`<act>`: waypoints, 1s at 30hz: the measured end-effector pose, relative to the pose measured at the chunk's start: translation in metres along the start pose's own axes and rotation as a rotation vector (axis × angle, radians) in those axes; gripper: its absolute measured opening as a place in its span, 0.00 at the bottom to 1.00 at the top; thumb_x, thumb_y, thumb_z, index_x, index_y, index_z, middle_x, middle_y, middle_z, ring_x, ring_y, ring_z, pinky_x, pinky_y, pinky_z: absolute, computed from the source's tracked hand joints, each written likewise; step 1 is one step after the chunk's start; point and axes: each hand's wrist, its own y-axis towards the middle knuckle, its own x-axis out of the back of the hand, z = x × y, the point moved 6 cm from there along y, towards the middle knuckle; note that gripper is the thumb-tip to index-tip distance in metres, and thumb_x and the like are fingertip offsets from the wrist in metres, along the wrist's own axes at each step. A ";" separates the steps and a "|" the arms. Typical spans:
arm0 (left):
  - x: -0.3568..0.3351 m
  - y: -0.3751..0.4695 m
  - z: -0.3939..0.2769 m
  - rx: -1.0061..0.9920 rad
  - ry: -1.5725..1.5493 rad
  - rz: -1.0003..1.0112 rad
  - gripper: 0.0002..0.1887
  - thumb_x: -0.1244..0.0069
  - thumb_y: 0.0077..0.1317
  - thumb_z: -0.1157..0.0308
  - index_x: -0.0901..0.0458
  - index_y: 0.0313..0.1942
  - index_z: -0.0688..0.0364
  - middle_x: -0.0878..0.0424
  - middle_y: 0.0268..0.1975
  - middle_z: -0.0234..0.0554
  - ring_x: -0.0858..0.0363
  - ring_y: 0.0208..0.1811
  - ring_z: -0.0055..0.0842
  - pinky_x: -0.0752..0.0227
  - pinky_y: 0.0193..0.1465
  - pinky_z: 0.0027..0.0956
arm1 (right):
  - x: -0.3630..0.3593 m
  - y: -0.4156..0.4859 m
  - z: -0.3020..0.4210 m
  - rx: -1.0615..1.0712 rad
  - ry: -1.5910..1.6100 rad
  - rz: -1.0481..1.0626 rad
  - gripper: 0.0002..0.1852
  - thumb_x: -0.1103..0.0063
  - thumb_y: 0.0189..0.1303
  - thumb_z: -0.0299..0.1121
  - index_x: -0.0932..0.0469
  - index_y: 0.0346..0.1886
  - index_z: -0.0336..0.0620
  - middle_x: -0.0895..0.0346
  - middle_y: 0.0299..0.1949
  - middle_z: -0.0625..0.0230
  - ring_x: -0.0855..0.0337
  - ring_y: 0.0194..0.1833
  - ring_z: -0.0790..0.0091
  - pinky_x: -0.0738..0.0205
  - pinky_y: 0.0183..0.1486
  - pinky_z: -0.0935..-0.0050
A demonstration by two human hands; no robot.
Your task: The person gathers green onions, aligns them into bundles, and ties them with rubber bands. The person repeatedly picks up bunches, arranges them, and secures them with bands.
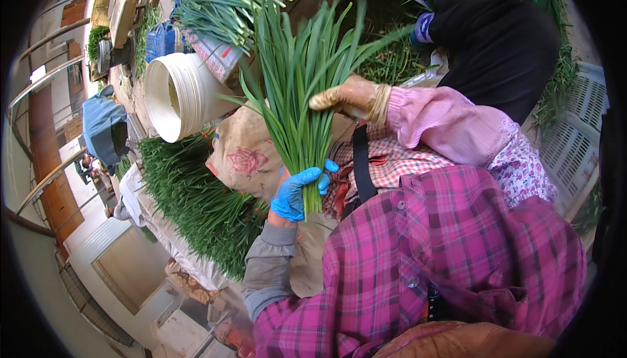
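My left hand [300, 190], in a blue disposable glove, grips the pale stem ends of a bunch of long flat green leaves, probably garlic chives [299, 108]. The leaves fan out away from it, their tips blurred. Higher up the bunch is my right hand [350, 97], in a worn tan glove with bands at the wrist. Its thumb or a finger lies across the leaves, and its other fingers are partly hidden. Beneath the bunch, a beige cloth with a printed rose [247, 159] covers my lap. Left of it stand many dense green bunches [196, 196], some with red ties.
An open white plastic bucket [191, 93] stands at the upper left, beside a pile of greens with white stems [220, 5]. Blue containers [160, 42] are behind it. Loose greens [392, 61] lie near my foot. Grey plastic crates [570, 137] stand at the right.
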 end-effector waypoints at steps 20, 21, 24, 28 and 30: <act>0.051 -0.063 0.037 -0.107 0.033 -0.210 0.26 0.45 0.56 0.71 0.29 0.55 0.70 0.18 0.40 0.57 0.23 0.24 0.29 0.28 0.26 0.28 | -0.014 -0.034 0.113 0.982 -1.016 -0.075 0.08 0.38 0.56 0.28 0.16 0.40 0.45 0.17 0.43 0.67 0.18 0.46 0.63 0.26 0.53 0.69; 0.049 -0.062 0.036 -0.110 0.054 -0.198 0.25 0.44 0.56 0.71 0.29 0.54 0.70 0.18 0.40 0.57 0.23 0.25 0.29 0.28 0.26 0.28 | -0.018 -0.028 0.101 0.922 -1.266 -0.089 0.09 0.36 0.54 0.31 0.15 0.40 0.50 0.17 0.43 0.69 0.20 0.48 0.61 0.30 0.55 0.63; 0.048 -0.060 0.036 -0.124 0.116 -0.186 0.25 0.45 0.56 0.72 0.29 0.54 0.70 0.18 0.40 0.57 0.24 0.25 0.28 0.28 0.28 0.29 | -0.029 -0.020 0.077 0.838 -1.563 -0.155 0.15 0.33 0.49 0.27 0.17 0.42 0.57 0.19 0.45 0.81 0.25 0.55 0.70 0.46 0.62 0.58; 0.048 -0.059 0.037 -0.135 0.142 -0.186 0.25 0.45 0.56 0.73 0.29 0.54 0.71 0.18 0.39 0.57 0.24 0.24 0.29 0.28 0.28 0.29 | -0.019 -0.010 0.060 0.827 -1.575 -0.136 0.10 0.35 0.51 0.38 0.15 0.38 0.65 0.20 0.42 0.87 0.29 0.52 0.74 0.48 0.59 0.59; 0.050 -0.059 0.039 -0.139 0.134 -0.190 0.25 0.46 0.56 0.73 0.29 0.55 0.71 0.18 0.39 0.57 0.24 0.24 0.29 0.27 0.28 0.29 | -0.015 -0.008 0.055 0.840 -1.539 -0.142 0.09 0.35 0.51 0.37 0.15 0.37 0.65 0.20 0.40 0.87 0.29 0.52 0.75 0.49 0.58 0.58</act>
